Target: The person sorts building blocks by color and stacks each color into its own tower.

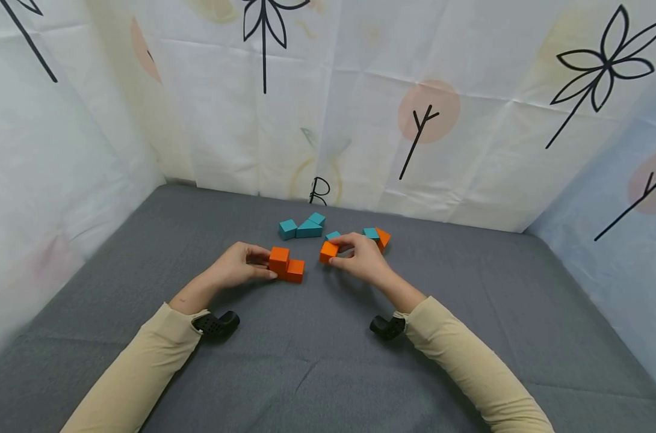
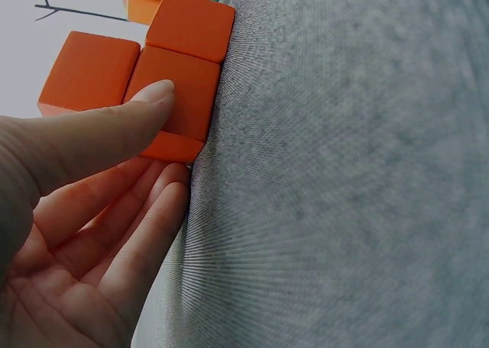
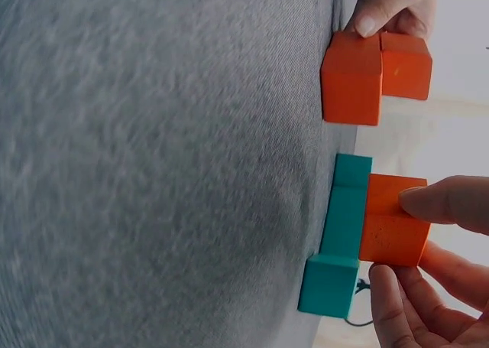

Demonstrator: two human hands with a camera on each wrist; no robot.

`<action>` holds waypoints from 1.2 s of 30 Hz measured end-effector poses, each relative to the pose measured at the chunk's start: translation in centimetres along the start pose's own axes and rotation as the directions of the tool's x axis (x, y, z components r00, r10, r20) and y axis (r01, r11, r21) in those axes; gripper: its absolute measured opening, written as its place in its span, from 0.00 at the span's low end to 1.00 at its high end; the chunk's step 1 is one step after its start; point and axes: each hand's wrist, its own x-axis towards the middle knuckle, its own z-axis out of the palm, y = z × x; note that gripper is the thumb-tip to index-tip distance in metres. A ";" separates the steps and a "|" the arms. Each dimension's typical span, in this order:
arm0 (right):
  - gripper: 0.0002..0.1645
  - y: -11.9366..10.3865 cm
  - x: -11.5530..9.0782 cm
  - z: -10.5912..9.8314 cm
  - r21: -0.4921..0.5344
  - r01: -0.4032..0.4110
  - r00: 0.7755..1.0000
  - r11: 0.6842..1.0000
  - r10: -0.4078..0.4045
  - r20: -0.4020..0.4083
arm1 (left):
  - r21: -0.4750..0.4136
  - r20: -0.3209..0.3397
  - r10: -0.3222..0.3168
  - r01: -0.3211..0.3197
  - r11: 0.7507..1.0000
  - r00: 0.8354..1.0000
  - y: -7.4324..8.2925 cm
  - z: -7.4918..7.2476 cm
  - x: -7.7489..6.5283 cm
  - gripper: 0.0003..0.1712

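Observation:
My left hand holds the near end of a small orange stack on the grey cloth. Its thumb lies on the side of a lower orange cube, fingers behind. A second lower orange cube sits beside that one, and an upper orange cube rests on top. To the right of the stack, my right hand pinches another orange cube between thumb and fingertips. This cube is raised off the cloth.
Behind the hands lie a teal cube, a teal triangular block and another teal block. Beyond the right hand are a teal block and an orange triangular block. A patterned curtain borders the table.

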 end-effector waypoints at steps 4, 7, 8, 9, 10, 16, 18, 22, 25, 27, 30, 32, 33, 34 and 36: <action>0.24 -0.3 -0.1 0.2 0.003 0.032 0.999 0.999 -0.032 0.009 | 0.004 0.000 0.004 -0.004 1.000 1.000 0.0 0.0 0.0 0.26; 0.24 -0.6 -0.2 0.3 0.009 0.058 0.998 0.998 -0.059 0.019 | 0.006 -0.001 0.007 -0.007 1.000 1.000 0.0 0.0 0.0 0.26; 0.24 -0.7 -0.2 0.4 0.013 0.068 0.997 0.998 -0.068 0.025 | 0.008 -0.001 0.009 -0.009 1.000 1.000 0.0 0.0 0.0 0.26; 0.24 -0.8 -0.3 0.4 0.015 0.077 0.997 0.997 -0.077 0.030 | 0.009 -0.001 0.010 -0.010 1.000 1.000 0.0 0.0 -0.1 0.26; 0.24 -0.8 -0.3 0.4 0.019 0.085 0.996 0.996 -0.086 0.036 | 0.010 -0.001 0.012 -0.012 1.000 1.000 0.0 0.0 -0.1 0.26; 0.24 -1.3 -0.4 0.6 0.033 0.129 0.989 0.991 -0.131 0.068 | 0.021 -0.007 0.018 -0.018 1.000 1.000 -0.1 0.0 -0.1 0.25; 0.24 -1.4 -0.4 0.7 0.040 0.138 0.987 0.990 -0.141 0.078 | 0.022 -0.007 0.016 -0.016 1.000 1.000 -0.1 0.0 -0.1 0.25; 0.23 -1.8 -0.4 0.9 0.039 0.149 0.984 0.988 -0.152 0.095 | 0.030 -0.007 0.010 -0.010 1.000 1.000 -0.1 -0.1 -0.1 0.25; 0.23 -1.9 -0.3 1.1 0.025 0.158 0.982 0.987 -0.160 0.102 | 0.031 -0.008 0.011 -0.010 0.999 1.000 -0.1 -0.1 0.0 0.24; 0.23 -2.1 -0.3 1.3 0.023 0.165 0.980 0.986 -0.167 0.107 | 0.031 -0.008 0.016 -0.016 0.999 1.000 -0.2 -0.1 0.0 0.24; 0.24 -2.3 -0.2 1.5 0.035 0.174 0.977 0.984 -0.177 0.117 | 0.027 -0.009 0.020 -0.019 0.999 1.000 -0.2 -0.1 0.0 0.24; 0.24 -2.4 -0.2 1.6 0.043 0.177 0.976 0.983 -0.181 0.124 | 0.031 -0.010 0.020 -0.020 0.999 1.000 -0.2 -0.1 0.0 0.24; 0.24 -2.5 -0.1 1.7 0.047 0.179 0.975 0.983 -0.184 0.127 | 0.032 -0.010 0.019 -0.019 0.999 1.000 -0.2 -0.1 0.0 0.24; 0.24 -2.5 -0.1 1.8 0.051 0.179 0.974 0.982 -0.185 0.129 | 0.031 -0.010 0.019 -0.018 0.999 1.000 -0.2 -0.2 -0.1 0.24; 0.24 -2.6 0.0 1.9 0.054 0.182 0.973 0.982 -0.188 0.131 | 0.028 -0.008 0.017 -0.017 0.999 1.000 -0.2 -0.2 -0.1 0.23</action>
